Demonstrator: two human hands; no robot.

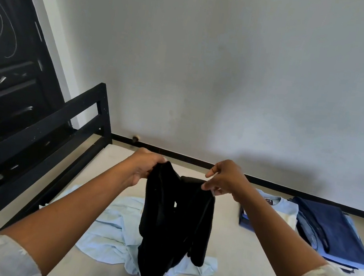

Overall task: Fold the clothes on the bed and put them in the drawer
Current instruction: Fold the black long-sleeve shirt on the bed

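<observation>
A black garment (172, 224) hangs bunched in the air above the bed (239, 273). My left hand (143, 167) grips its upper left corner. My right hand (224, 178) pinches its upper right edge between thumb and fingers. Its lower end touches a crumpled light blue shirt (113, 228) that lies spread on the mattress underneath. At the right of the bed sits a stack of folded clothes (326, 231), dark blue trousers on top, with a folded pale blue T-shirt (283, 206) beside it.
A black metal bed frame (62, 126) runs along the left side. Behind it stands a dark cabinet with drawers (5, 82). A grey wall (208, 71) with a black skirting closes off the far side of the bed.
</observation>
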